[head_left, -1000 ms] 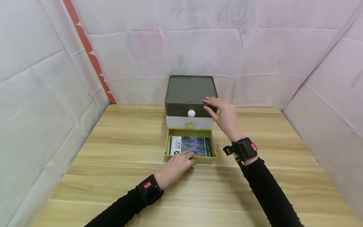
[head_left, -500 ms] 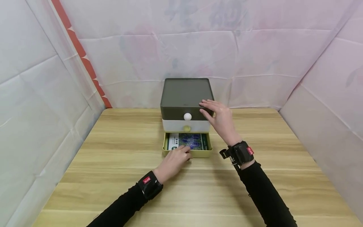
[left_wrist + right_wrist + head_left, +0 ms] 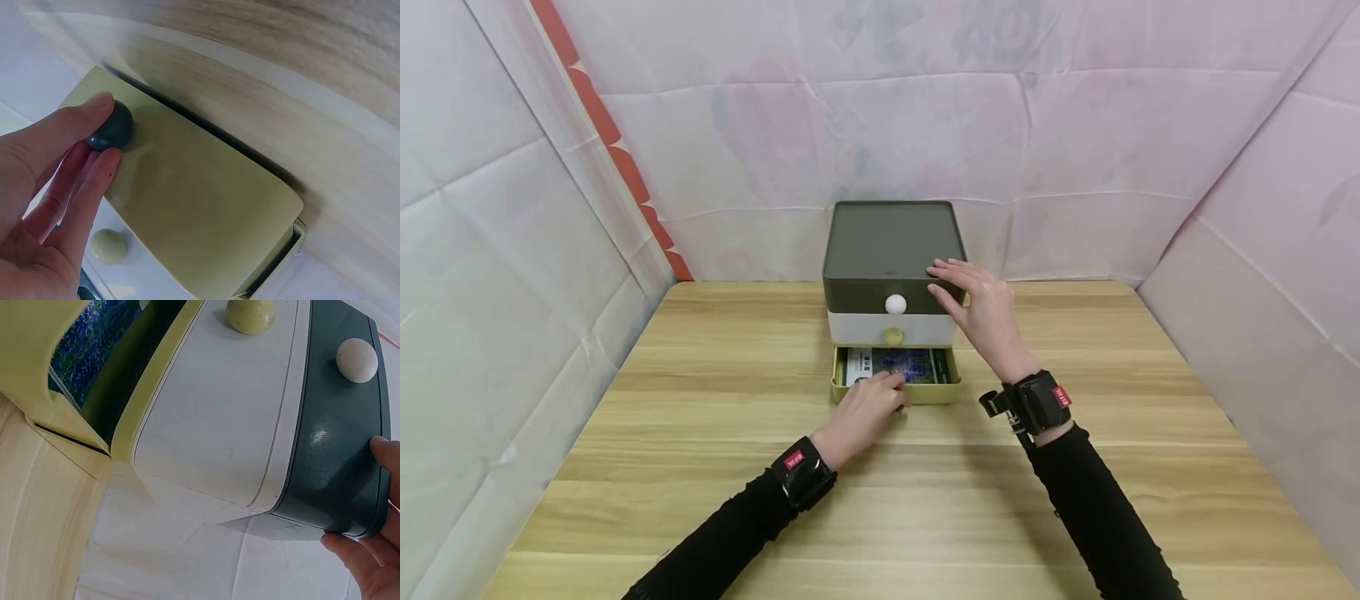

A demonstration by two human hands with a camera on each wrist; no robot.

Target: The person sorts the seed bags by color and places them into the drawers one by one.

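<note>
Pinching the dark knob (image 3: 110, 127) of the yellow-green bottom drawer (image 3: 896, 392), the left hand (image 3: 863, 412) has its grip clamped on it; the drawer stands partly out of the small chest (image 3: 892, 271) on the wooden surface (image 3: 715, 467), a flower-printed packet (image 3: 898, 365) lying inside. The right hand (image 3: 983, 312) rests with fingers straight against the chest's dark top tier.

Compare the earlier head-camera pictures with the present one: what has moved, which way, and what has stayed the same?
The yellow bottom drawer has slid back into the drawer unit, so less of the purple-printed packet shows. The left hand went with it, fingers at the dark knob. The right hand stays braced on the unit's top corner, and the unit has not shifted on the table.
</note>
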